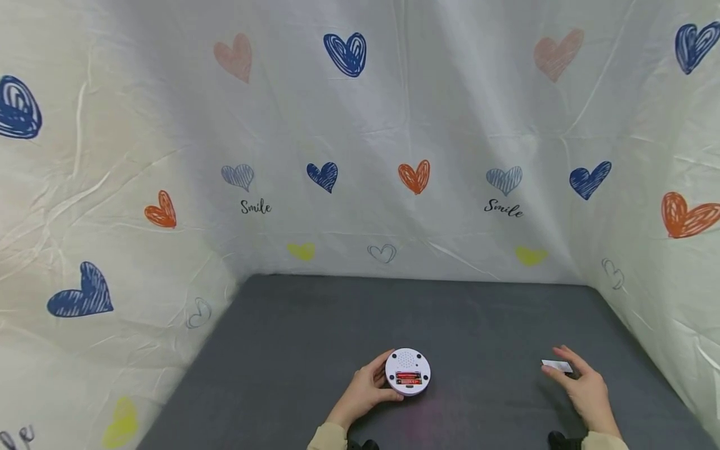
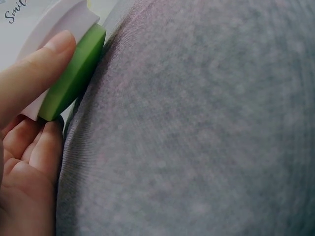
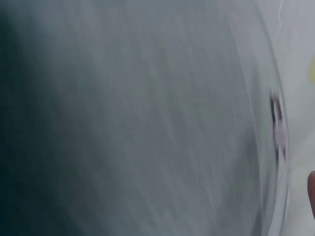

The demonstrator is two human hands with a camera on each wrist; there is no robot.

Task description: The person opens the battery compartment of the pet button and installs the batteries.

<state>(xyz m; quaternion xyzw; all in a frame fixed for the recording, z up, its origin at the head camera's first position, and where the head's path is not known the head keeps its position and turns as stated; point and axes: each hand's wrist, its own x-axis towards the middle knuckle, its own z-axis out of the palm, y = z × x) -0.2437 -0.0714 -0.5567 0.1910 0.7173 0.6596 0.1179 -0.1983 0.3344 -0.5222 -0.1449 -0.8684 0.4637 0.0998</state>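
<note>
My left hand (image 1: 365,390) grips a round white battery-powered device (image 1: 407,360) by its left side. Its underside faces up, showing small dark feet, a speaker-like patch of holes and an uncovered compartment with two red batteries (image 1: 408,378). In the left wrist view the thumb (image 2: 59,46) lies along the device's white body, and a green part (image 2: 74,73) shows on its other side. Well to the right, my right hand (image 1: 587,390) pinches a small flat white piece (image 1: 557,365) between thumb and fingers. Only a fingertip (image 3: 312,191) shows in the right wrist view.
A dark grey table (image 1: 315,319) lies under both hands. White fabric (image 1: 365,112) printed with hearts and "Smile" hangs along its back and both sides. The right wrist view is mostly blurred tabletop.
</note>
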